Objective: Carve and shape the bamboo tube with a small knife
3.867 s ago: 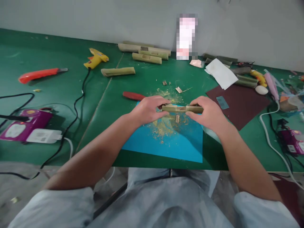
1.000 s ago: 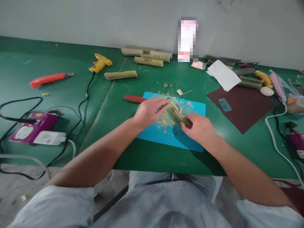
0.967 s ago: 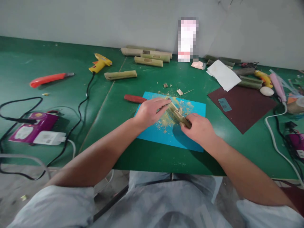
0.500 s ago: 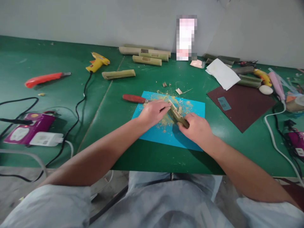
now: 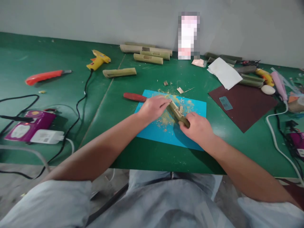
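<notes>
A short bamboo tube (image 5: 175,111) with a cut-out in its upper side slants between my hands, over a blue sheet (image 5: 163,137) strewn with shavings. My right hand (image 5: 198,125) is closed around its near end. At the far end, the fingers of my left hand (image 5: 153,109) are pinched on the tube's tip. A small bamboo chip (image 5: 181,109) is beside the cut-out. Close to my left hand lies a red-handled tool (image 5: 135,97), its working end hidden behind that hand.
Several bamboo tubes (image 5: 148,59) lie along the wall. On the left are a yellow glue gun (image 5: 98,60), a red-handled cutter (image 5: 45,77) and a purple power strip (image 5: 35,125). To the right are a dark brown sheet (image 5: 242,110), white paper (image 5: 224,73) and a white cord (image 5: 273,133).
The view has shifted slightly. Both hands keep their hold on the bamboo tube, which has turned a little so that more of its side shows.
</notes>
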### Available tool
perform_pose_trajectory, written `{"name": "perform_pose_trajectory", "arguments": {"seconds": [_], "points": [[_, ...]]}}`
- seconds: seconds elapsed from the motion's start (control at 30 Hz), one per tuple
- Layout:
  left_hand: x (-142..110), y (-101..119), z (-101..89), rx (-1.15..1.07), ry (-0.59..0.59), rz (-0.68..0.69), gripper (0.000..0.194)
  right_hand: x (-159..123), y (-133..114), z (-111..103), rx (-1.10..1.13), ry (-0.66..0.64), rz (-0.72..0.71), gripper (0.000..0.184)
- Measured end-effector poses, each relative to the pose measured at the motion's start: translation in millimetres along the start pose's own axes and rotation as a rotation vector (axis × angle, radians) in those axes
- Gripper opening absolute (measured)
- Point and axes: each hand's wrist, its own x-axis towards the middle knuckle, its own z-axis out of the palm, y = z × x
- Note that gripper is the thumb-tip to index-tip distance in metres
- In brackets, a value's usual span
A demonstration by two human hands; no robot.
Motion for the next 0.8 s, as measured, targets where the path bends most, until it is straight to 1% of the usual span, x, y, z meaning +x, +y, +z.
{"name": "perform_pose_trajectory", "arguments": {"seconds": [0.07,0.17,0.23,0.37,0.5,0.6,0.67,0.73,0.8], "points": [[0,3,0.0,0.004,-0.011,0.007,0.029,0,0,0,-0.002,-0.008,0.002,0.022],[0,7,0.5,-0.042,-0.069,0.07,0.029,0,1,0,-0.004,-0.01,-0.001,0.023],[1,7,0.2,-0.051,-0.049,0.064,0.028,0,0,0,0.004,-0.006,0.006,0.024],[4,2,-3.1,-0.037,0.006,0.012,0.027,1,0,0,0.018,-0.01,0.008,0.022],[6,2,-10.0,-0.052,0.09,-0.054,0.026,0,0,-3,0.003,-0.008,0.003,0.023],[7,5,-17.7,-0.067,0.129,-0.139,0.027,-2,1,-7,-0.02,-0.007,0.011,0.027],[6,7,-23.1,-0.062,0.133,-0.199,0.028,-4,3,-10,-0.025,0.001,0.009,0.029],[5,9,-27.6,-0.048,0.129,-0.227,0.028,-5,6,-13,0.002,0.037,0.006,0.032],[4,10,-30.4,-0.034,0.12,-0.227,0.028,-4,11,-16,0.075,0.116,0.016,0.036]]}}
